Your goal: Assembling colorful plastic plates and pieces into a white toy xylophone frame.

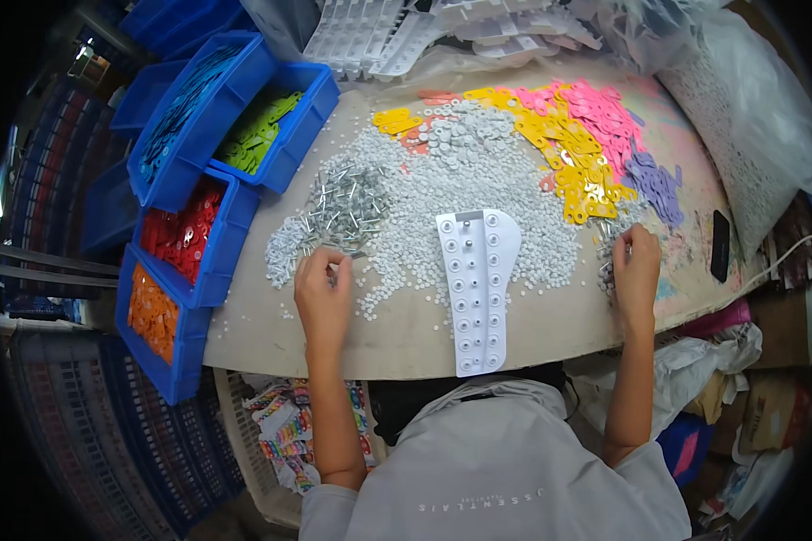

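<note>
My left hand (323, 293) is at the near edge of a heap of metal pins (347, 203). Its thumb and fingertips are drawn together, and whatever they pinch is too small to make out. On the right, my right hand (638, 270) has its fingers curled down beside a small strip of metal pieces (607, 248); what lies between the fingertips is hidden. Between my hands lies a white plastic jig (475, 293) with rows of round sockets. Two metal pins (467, 234) stand upright in its middle row, near the far end.
Small white discs (424, 189) spread widely beyond the jig. Yellow (564, 144), pink (604, 117) and purple tabs (654, 185) lie far right. Blue bins (203, 243) of coloured parts line the left edge. A black phone (720, 245) and a large plastic sack (740, 135) are right.
</note>
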### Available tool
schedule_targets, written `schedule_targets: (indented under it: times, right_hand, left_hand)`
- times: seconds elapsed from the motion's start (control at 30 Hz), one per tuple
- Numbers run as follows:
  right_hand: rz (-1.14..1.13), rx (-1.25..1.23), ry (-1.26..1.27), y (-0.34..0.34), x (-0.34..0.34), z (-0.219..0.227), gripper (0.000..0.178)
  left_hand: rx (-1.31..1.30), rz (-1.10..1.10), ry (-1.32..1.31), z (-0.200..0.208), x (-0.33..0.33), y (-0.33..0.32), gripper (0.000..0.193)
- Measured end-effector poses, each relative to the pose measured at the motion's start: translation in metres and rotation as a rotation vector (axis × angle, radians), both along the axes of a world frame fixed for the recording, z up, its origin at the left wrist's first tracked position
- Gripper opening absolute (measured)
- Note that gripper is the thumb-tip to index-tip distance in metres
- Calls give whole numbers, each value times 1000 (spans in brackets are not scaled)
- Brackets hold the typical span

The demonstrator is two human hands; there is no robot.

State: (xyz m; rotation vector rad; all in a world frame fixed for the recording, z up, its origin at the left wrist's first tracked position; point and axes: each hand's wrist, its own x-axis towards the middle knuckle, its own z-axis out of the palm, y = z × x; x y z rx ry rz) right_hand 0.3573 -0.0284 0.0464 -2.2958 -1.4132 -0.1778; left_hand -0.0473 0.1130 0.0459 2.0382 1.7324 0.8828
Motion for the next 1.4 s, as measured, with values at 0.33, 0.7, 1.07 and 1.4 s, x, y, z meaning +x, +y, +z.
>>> schedule_targets:
  times: [0.33, 0.7, 1.07, 1.4]
  right_hand:
    - [112, 172, 623, 3, -66, 13, 12]
    - [366, 149, 939, 20, -123, 11, 8]
    - [370, 126, 813, 30, -151, -3, 12]
    - [530, 213, 464, 32, -151, -14, 15]
  left_hand:
    - [-38, -360, -407, -1, 74, -19, 21]
    - [136, -525, -173, -16, 112, -15, 14]
    - [170, -506, -116, -20, 116, -18, 14]
    - [184, -511, -80, 1, 86, -24, 9]
